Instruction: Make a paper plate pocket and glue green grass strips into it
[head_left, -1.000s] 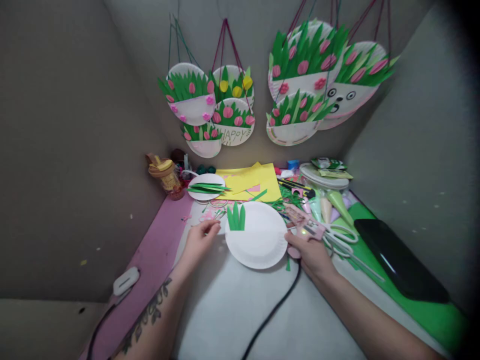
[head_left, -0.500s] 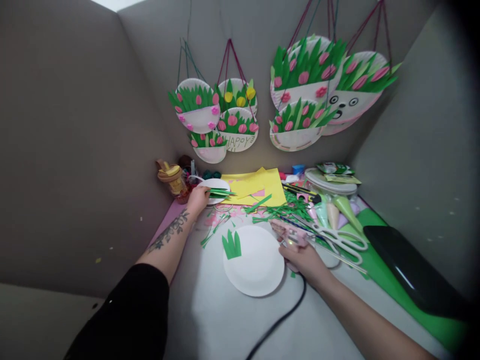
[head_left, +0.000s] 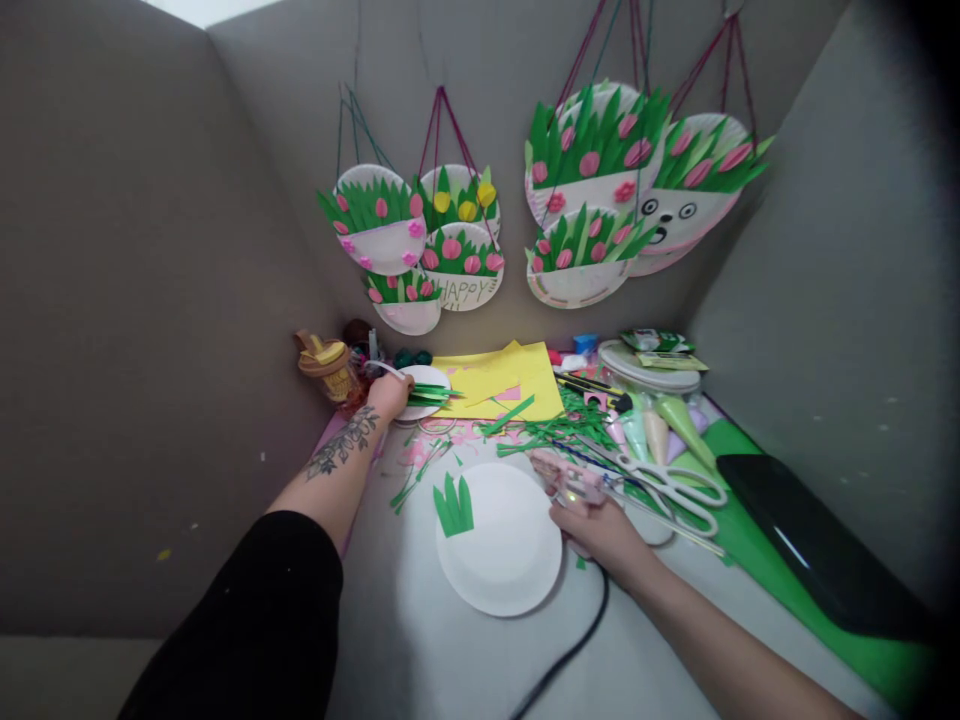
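Observation:
My right hand (head_left: 604,535) is wrapped round a pink glue gun (head_left: 570,480), whose black cord (head_left: 574,650) runs toward me across the table. Just left of the gun lies a white paper plate (head_left: 499,560) with a small cluster of green paper leaves (head_left: 453,506) at its upper left. Farther back, my left hand (head_left: 391,395) reaches to a smaller white plate (head_left: 421,408) bearing a bundle of long green paper leaves (head_left: 435,393). Its fingers are closed at the near ends of that bundle; the fingertips are partly hidden.
Yellow paper sheets (head_left: 536,375), green paper scraps (head_left: 581,420), white scissors (head_left: 682,490) and piping bags (head_left: 652,435) crowd the back and right. A black glossy object (head_left: 817,550) lies at far right. A brown cup (head_left: 326,370) stands back left. Decorated plates (head_left: 592,160) hang on the wall.
The whole view has shifted slightly, so everything sits a little lower and to the left. Both hands keep about the same places beside the leaf bundle and the plate.

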